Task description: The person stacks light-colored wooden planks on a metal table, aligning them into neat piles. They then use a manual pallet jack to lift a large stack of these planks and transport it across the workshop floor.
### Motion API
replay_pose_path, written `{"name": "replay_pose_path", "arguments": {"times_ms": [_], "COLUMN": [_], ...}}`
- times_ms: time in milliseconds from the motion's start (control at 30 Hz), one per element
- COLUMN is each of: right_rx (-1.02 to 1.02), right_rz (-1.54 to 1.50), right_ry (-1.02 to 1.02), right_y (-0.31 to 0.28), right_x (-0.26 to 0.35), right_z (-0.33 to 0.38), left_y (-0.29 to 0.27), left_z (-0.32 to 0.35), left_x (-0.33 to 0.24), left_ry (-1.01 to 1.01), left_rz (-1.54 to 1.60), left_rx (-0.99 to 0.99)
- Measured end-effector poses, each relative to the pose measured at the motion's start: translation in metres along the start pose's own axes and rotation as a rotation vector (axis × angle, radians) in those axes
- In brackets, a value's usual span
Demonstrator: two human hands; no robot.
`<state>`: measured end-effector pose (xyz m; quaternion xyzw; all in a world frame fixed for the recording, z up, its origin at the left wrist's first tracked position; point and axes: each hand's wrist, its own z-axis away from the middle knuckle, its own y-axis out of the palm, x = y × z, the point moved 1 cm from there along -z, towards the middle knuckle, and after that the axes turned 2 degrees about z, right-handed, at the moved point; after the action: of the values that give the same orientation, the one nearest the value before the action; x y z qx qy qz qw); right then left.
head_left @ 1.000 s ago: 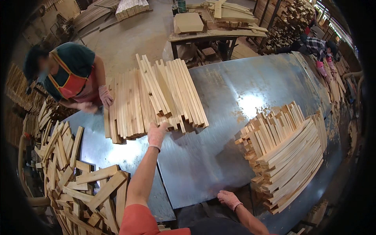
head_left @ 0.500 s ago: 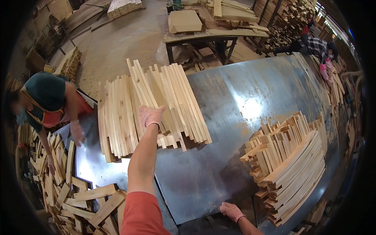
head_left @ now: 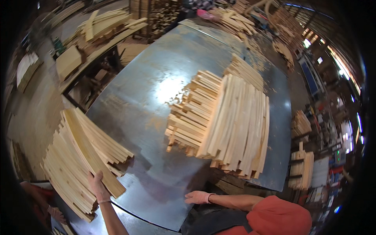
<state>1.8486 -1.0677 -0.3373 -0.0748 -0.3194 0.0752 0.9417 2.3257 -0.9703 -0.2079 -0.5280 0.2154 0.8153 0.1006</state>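
Both of my hands wear pale pink gloves. My left hand (head_left: 98,188) grips the near end of a long, pale wooden slat (head_left: 90,150). That slat lies slantwise across a row of similar slats (head_left: 64,160) at the left. Its near end juts past the others, over the metal tabletop (head_left: 156,170). My right hand (head_left: 197,197) rests at the table's near edge, fingers stretched out and nothing visible in it. Right of centre stands a stack of slats (head_left: 239,121), with shorter, crosswise sticks (head_left: 196,113) against its left side.
A co-worker's gloved hand (head_left: 56,214) shows at the lower left. Beyond the table stands a bench (head_left: 98,56) bearing boards and a cardboard box (head_left: 68,62). Loose wood (head_left: 231,19) is heaped at the far end. Sawdust lies scattered across the metal top.
The view has swung right, so the slat row now sits lower left and the stack nearer the middle. My left hand has moved closer to me along the slats. The right hand stays at the edge.
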Motion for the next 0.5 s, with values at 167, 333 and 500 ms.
{"name": "replay_pose_path", "arguments": {"times_ms": [167,333,500], "right_rx": [0.005,-0.106,-0.109], "right_rz": [-0.045,0.041,-0.157], "right_ry": [-0.126,-0.223,-0.087], "right_y": [0.007,0.008,-0.031], "right_x": [-0.021,-0.057,-0.045], "right_z": [-0.005,-0.016,0.031], "left_y": [0.127,0.279,0.412], "left_z": [0.057,0.063,0.088], "left_x": [-0.018,-0.019,-0.009], "left_ry": [0.012,0.245,0.259], "left_rz": [-0.183,-0.674,-1.140], "left_rx": [0.325,0.519,0.553]}}
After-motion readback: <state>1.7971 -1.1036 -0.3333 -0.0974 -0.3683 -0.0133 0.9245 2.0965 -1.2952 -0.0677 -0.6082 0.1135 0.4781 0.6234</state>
